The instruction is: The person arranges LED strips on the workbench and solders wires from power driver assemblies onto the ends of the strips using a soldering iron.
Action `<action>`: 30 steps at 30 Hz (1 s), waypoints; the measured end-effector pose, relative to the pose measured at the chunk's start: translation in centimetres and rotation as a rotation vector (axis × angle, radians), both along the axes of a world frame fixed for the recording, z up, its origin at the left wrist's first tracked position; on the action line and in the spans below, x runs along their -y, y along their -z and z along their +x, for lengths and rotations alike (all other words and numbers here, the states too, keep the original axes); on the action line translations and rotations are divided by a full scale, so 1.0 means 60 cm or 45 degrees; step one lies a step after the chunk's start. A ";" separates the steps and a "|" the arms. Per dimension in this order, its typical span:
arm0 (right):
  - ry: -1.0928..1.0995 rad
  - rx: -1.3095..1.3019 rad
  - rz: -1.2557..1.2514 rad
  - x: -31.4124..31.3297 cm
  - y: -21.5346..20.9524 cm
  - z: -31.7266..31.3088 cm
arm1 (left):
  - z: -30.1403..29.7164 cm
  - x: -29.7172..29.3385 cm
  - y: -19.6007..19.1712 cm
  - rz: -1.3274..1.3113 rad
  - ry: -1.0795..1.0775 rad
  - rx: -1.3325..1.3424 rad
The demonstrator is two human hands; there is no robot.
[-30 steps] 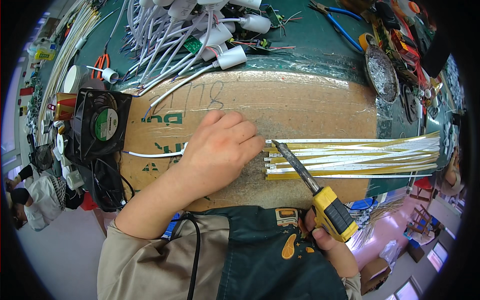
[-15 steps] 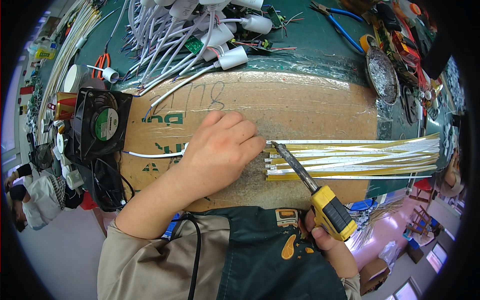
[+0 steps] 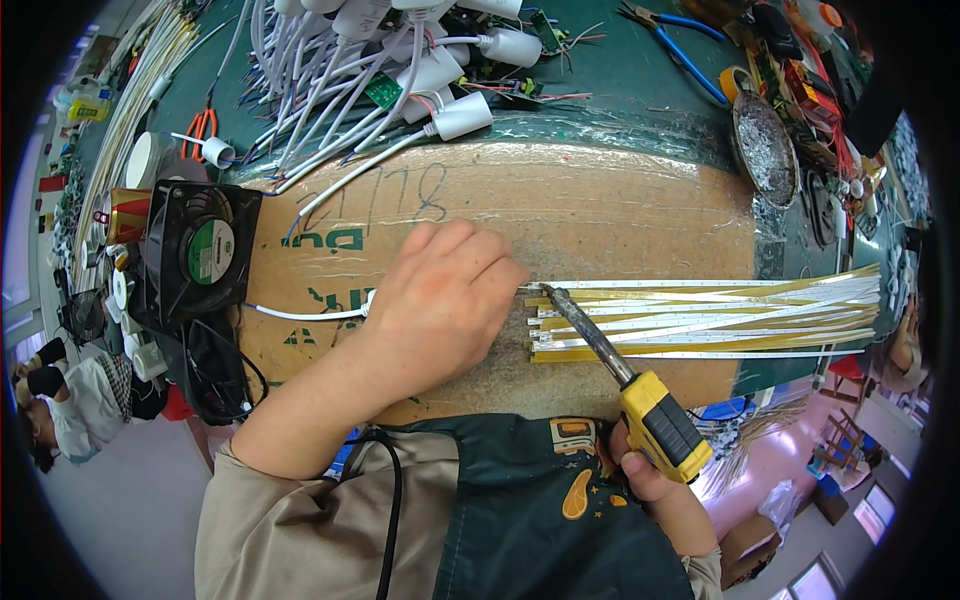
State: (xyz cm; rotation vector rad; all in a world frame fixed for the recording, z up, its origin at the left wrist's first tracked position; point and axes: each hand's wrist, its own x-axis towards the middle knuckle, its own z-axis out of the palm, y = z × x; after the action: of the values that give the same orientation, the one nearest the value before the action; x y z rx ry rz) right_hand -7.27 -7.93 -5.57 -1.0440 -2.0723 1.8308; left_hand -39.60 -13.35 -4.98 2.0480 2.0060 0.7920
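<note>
Near right: my right hand (image 3: pixel 646 474) grips a yellow-and-black soldering iron (image 3: pixel 664 425). Its tip is at the left end of the LED strips (image 3: pixel 760 318), on cardboard (image 3: pixel 600 220). Left of them, my left hand (image 3: pixel 445 295) closes around a white cable (image 3: pixel 310 316); fingertips hidden. Far: heaped white housings (image 3: pixel 464 116).

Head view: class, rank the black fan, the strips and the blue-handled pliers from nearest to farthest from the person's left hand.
From the left hand:
1. Strips, just to its right.
2. Black fan, to its left.
3. Blue-handled pliers, toward the upper right.
</note>
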 end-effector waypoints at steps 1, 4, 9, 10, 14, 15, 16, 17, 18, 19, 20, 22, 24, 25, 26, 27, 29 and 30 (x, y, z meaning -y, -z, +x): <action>-0.016 0.015 0.011 0.000 0.002 0.003 | 0.002 0.000 0.001 0.015 -0.012 -0.015; -0.035 0.033 0.023 0.001 0.002 0.005 | 0.004 0.000 0.001 0.040 -0.022 -0.035; -0.038 0.045 0.009 -0.001 0.000 0.005 | 0.005 0.001 0.003 0.060 -0.020 -0.038; -0.045 0.047 0.027 -0.001 -0.001 0.003 | 0.005 0.001 0.003 0.055 -0.025 -0.036; -0.082 0.058 0.066 -0.001 0.003 0.007 | 0.005 0.002 0.004 0.052 -0.037 -0.030; -0.082 0.057 0.066 -0.001 0.003 0.006 | 0.005 0.002 0.003 0.051 -0.037 -0.030; -0.061 0.046 0.059 0.000 0.002 0.003 | 0.005 0.002 0.001 0.047 -0.029 -0.017; -0.040 0.034 0.052 0.001 0.000 0.001 | 0.004 0.002 0.000 0.043 -0.021 -0.004; -0.041 0.035 0.052 0.001 -0.002 0.000 | 0.003 0.002 -0.001 0.044 -0.021 -0.003; -0.044 0.046 0.050 0.001 -0.002 -0.001 | 0.003 0.002 -0.001 0.039 -0.015 0.004; -0.047 0.057 0.047 0.001 -0.002 -0.001 | 0.003 0.002 -0.001 0.034 -0.008 0.011; -0.074 0.067 0.066 0.000 0.002 0.004 | 0.003 0.002 -0.002 0.030 -0.004 0.011; -0.101 0.078 0.086 -0.001 0.003 0.005 | 0.003 0.001 -0.003 0.026 0.001 0.011; -0.083 0.069 0.081 -0.001 0.001 0.002 | 0.002 0.001 -0.004 0.021 0.003 0.013; -0.066 0.061 0.076 -0.001 0.000 0.000 | 0.001 0.001 -0.005 0.016 0.006 0.015; -0.067 0.062 0.077 -0.001 0.000 0.000 | 0.001 0.001 -0.005 0.016 0.005 0.016; -0.088 0.073 0.083 -0.002 0.000 0.001 | 0.000 0.001 -0.003 0.021 0.011 0.021; -0.089 0.072 0.083 -0.003 0.004 0.005 | 0.000 0.000 -0.002 0.020 0.010 0.021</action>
State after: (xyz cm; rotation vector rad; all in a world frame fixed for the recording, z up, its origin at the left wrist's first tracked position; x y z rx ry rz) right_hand -7.00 -7.77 -5.80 -1.0313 -2.2120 1.7718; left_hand -39.59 -13.36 -4.84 2.0498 1.9883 0.8231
